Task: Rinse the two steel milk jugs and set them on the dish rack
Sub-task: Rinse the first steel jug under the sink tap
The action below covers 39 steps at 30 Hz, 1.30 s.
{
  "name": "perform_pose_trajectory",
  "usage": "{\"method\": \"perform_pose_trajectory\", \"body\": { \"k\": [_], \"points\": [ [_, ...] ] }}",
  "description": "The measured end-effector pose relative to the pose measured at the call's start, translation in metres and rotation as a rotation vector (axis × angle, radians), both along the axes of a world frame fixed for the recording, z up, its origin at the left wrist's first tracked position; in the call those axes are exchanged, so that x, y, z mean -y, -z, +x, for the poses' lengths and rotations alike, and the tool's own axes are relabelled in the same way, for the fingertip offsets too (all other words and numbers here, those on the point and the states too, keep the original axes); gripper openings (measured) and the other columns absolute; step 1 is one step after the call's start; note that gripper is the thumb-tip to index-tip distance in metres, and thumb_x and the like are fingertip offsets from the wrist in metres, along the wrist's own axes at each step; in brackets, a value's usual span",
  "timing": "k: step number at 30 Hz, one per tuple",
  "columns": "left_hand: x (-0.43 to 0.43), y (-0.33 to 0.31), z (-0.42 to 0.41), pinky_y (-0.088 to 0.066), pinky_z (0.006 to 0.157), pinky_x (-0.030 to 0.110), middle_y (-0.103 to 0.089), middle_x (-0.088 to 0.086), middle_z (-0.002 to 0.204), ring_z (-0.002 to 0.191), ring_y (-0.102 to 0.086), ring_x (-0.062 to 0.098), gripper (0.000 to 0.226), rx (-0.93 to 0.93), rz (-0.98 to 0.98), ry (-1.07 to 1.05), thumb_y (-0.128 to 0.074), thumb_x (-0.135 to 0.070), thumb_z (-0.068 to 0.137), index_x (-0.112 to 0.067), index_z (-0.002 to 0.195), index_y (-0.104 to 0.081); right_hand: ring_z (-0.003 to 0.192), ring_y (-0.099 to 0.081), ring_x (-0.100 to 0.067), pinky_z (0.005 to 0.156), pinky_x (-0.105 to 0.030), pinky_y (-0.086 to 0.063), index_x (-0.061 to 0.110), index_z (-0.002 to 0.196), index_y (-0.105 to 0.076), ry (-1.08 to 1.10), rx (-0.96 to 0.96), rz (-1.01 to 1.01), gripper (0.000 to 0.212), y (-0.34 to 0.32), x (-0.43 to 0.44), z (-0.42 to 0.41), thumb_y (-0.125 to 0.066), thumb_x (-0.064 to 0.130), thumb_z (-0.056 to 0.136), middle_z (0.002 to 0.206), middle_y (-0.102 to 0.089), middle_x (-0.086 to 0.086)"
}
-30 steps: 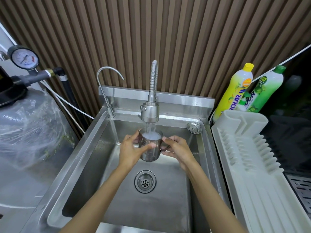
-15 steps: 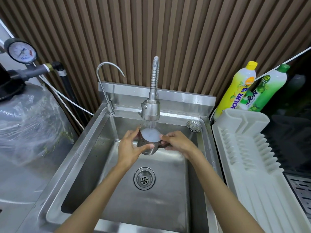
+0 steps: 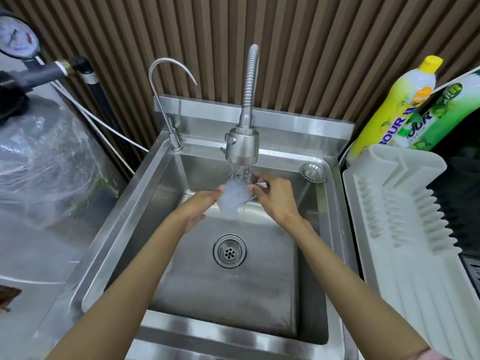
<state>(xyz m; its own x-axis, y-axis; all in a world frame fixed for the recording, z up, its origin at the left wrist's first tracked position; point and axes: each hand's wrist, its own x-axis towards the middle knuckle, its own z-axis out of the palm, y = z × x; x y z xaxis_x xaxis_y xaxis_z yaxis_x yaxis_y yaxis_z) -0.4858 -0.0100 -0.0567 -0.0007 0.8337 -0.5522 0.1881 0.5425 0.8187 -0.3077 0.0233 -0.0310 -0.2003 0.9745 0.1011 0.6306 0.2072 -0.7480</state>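
Observation:
One steel milk jug [image 3: 250, 196] is held under the running spray tap [image 3: 242, 148] over the sink [image 3: 155, 188]. It is tipped toward me and milky water pours out of its mouth, hiding most of the steel. My left hand [image 3: 200, 207] cups its left side and my right hand [image 3: 275, 197] grips its right side at the handle. A second jug does not show in the view. The white plastic dish rack [image 3: 405, 229] lies to the right of the sink with nothing on it.
A thin gooseneck tap [image 3: 166, 100] stands at the sink's back left. A loose strainer plug [image 3: 313, 172] rests on the back right rim. Two dish soap bottles [image 3: 394, 113] lean behind the rack. A plastic-wrapped tank [image 3: 46, 162] with a pressure gauge [image 3: 15, 37] stands left.
The jug has gone from upright and filling to tilted toward me, and its milky water now spills into the sink. My hands moved slightly up toward the tap.

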Motion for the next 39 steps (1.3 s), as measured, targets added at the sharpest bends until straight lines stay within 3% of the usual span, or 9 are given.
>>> {"method": "perform_pose_trajectory", "body": {
  "k": [4,8,18,23,31,33,35,37,39],
  "points": [
    [0.000,0.005,0.000,-0.010,0.116,0.046,-0.031,-0.004,0.152,0.143,-0.021,0.012,0.067,0.053,0.018,0.006,-0.027,-0.061,0.090,-0.018,0.142,-0.036,0.094,-0.066,-0.023,0.082,-0.027,-0.047,0.002,0.110,-0.061,-0.148,0.083,0.136,0.031,0.003,-0.007,0.005,-0.061,0.020,0.085,0.107,-0.070,-0.012],
    [0.000,0.009,0.003,-0.010,0.118,0.048,-0.035,-0.006,0.151,0.143,-0.023,0.014,0.073,0.083,0.013,-0.024,-0.022,-0.070,0.084,-0.026,0.140,-0.037,0.098,-0.060,-0.027,0.078,-0.020,-0.038,-0.008,0.088,-0.060,-0.256,0.135,0.302,0.028,0.004,-0.010,0.004,-0.061,0.020,0.086,0.108,-0.068,-0.017],
    [-0.001,0.004,0.011,-0.013,0.118,0.044,-0.046,-0.009,0.140,0.137,-0.032,0.013,0.050,0.199,0.068,-0.015,-0.019,-0.061,0.091,-0.036,0.125,-0.048,0.112,-0.051,-0.022,0.094,-0.023,-0.040,-0.005,0.088,-0.062,-0.359,0.151,0.547,0.016,0.008,-0.013,0.009,-0.064,0.009,0.082,0.110,-0.067,-0.019],
    [-0.005,-0.001,0.012,-0.007,0.120,0.047,-0.030,-0.009,0.152,0.144,-0.018,0.010,0.059,0.237,0.085,-0.059,-0.027,-0.058,0.091,-0.027,0.142,-0.033,0.116,-0.051,-0.023,0.096,-0.026,-0.043,-0.005,0.090,-0.062,-0.388,0.159,0.623,0.020,0.001,-0.015,0.013,-0.060,0.015,0.087,0.115,-0.065,-0.016],
    [0.000,-0.014,0.008,-0.020,0.118,0.043,-0.041,-0.001,0.146,0.139,-0.031,0.014,0.051,0.224,0.170,-0.124,-0.039,-0.045,0.093,-0.018,0.136,-0.041,0.115,-0.057,-0.027,0.097,-0.028,-0.045,-0.002,0.087,-0.061,-0.385,0.143,0.688,0.019,-0.002,-0.014,0.016,-0.063,0.017,0.085,0.115,-0.065,-0.016],
    [0.004,-0.019,0.008,-0.024,0.116,0.040,-0.044,0.000,0.145,0.137,-0.034,0.015,0.040,0.211,0.202,-0.135,-0.042,-0.045,0.092,-0.024,0.124,-0.053,0.111,-0.059,-0.019,0.096,-0.017,-0.041,0.000,0.085,-0.062,-0.313,0.037,0.547,0.021,-0.006,-0.011,0.011,-0.067,0.019,0.082,0.115,-0.067,-0.014],
    [0.009,-0.023,0.010,-0.025,0.116,0.038,-0.045,0.002,0.144,0.136,-0.036,0.016,0.024,0.195,0.240,-0.142,-0.044,-0.043,0.091,-0.033,0.107,-0.058,0.093,-0.064,-0.012,0.083,-0.008,-0.042,0.004,0.093,-0.066,-0.103,-0.178,0.197,0.024,-0.011,-0.012,0.008,-0.070,0.023,0.078,0.113,-0.069,-0.005],
    [0.014,-0.023,0.013,-0.025,0.116,0.036,-0.040,-0.001,0.147,0.137,-0.034,0.014,0.029,0.178,0.287,-0.136,-0.049,-0.038,0.090,-0.032,0.118,-0.055,0.081,-0.063,-0.013,0.077,-0.012,-0.045,0.008,0.081,-0.067,0.076,-0.385,-0.152,0.018,-0.009,-0.017,0.010,-0.072,0.025,0.077,0.112,-0.070,-0.001],
    [0.020,-0.022,0.020,-0.025,0.113,0.031,-0.038,-0.007,0.148,0.137,-0.032,0.010,0.053,0.126,0.349,-0.108,-0.056,-0.030,0.088,-0.028,0.138,-0.039,0.092,-0.064,-0.016,0.084,-0.025,-0.054,0.012,0.066,-0.058,0.135,-0.605,-0.361,0.020,-0.002,-0.014,0.015,-0.071,0.022,0.078,0.102,-0.071,-0.008]
  ]
}}
